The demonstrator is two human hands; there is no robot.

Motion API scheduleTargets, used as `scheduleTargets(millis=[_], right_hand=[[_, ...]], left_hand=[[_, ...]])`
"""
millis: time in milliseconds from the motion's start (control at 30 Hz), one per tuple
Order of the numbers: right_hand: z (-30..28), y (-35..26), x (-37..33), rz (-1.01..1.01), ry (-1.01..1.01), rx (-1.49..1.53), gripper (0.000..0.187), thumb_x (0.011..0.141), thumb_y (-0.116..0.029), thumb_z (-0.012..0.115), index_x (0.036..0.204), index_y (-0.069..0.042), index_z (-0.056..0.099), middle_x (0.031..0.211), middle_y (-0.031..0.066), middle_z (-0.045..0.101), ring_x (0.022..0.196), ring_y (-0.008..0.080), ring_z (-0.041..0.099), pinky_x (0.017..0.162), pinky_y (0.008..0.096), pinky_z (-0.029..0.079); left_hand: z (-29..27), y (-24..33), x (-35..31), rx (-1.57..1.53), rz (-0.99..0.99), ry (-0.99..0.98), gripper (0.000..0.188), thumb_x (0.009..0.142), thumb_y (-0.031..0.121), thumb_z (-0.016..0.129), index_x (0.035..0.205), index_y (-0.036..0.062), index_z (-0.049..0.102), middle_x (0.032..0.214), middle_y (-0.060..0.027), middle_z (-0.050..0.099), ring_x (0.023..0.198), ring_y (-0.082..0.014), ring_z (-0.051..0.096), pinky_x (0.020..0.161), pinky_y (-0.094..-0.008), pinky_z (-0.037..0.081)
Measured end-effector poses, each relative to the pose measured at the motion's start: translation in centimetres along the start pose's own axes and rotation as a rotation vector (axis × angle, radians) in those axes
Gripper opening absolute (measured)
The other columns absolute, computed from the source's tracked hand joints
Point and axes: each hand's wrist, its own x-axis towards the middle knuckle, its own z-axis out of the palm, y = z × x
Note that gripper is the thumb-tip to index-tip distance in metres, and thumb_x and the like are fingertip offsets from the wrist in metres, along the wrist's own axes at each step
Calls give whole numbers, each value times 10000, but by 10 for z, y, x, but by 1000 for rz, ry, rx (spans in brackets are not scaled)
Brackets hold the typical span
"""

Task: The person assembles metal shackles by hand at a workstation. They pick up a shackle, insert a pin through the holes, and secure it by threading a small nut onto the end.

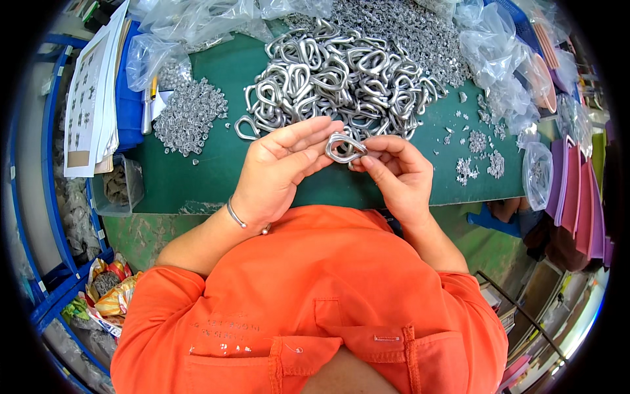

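A shiny silver metal link [342, 159], a rounded ring shape that looks like more than one loop laid together, is held up above the near edge of the green table [216, 187]. My right hand [401, 172] pinches its right side between thumb and fingers. On the other side, my left hand [282, 157] steadies it, with fairly straight fingers behind and the thumb toward its left edge. Just beyond both hands lies a large heap of similar metal links [341, 72]. One loose link [247, 128] sits at the heap's near left edge.
Small clear pieces form a pile [190, 115] at left, beside a blue bin [129, 92] with papers. Tiny metallic parts [400, 26] spread behind the heap; small clusters [478, 141] lie at right. Plastic bags [495, 52] crowd the far right. A clear box [121, 187] stands at the left edge.
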Motion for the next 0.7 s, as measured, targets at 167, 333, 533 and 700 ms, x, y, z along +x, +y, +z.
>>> scheduleTargets(millis=[167,333,533,700], right_hand=[[4,-1,1,-46,5,-121,210,793,55,581,1002,44,556,882,64,588,801,116,587,683,210,486],[-4,-45,32,173,-69,-188,149,777,-3,623,922,30,612,756,63,610,599,78,574,500,191,470],[-49,-146,160,-249,250,-151,240,816,-91,585,1001,59,553,814,108,616,695,158,598,626,267,491],[-70,-160,204,-397,330,-134,314,855,-59,498,1116,111,456,1010,191,577,834,232,616,682,288,531]], left_hand=[[-1,-2,3,31,19,-17,346,828,-27,516,1173,-14,491,1210,-174,507,1084,-226,526,891,-322,455],[4,3,0,102,-28,12,312,846,-32,481,1157,-57,479,1149,-158,545,1057,-228,540,879,-307,457],[4,6,-1,54,-2,-12,251,842,-24,499,1090,-43,530,1084,-189,574,1007,-283,574,838,-321,493],[-4,5,-6,25,19,9,239,835,-1,519,1071,-41,541,1026,-189,598,962,-279,595,798,-315,507]])
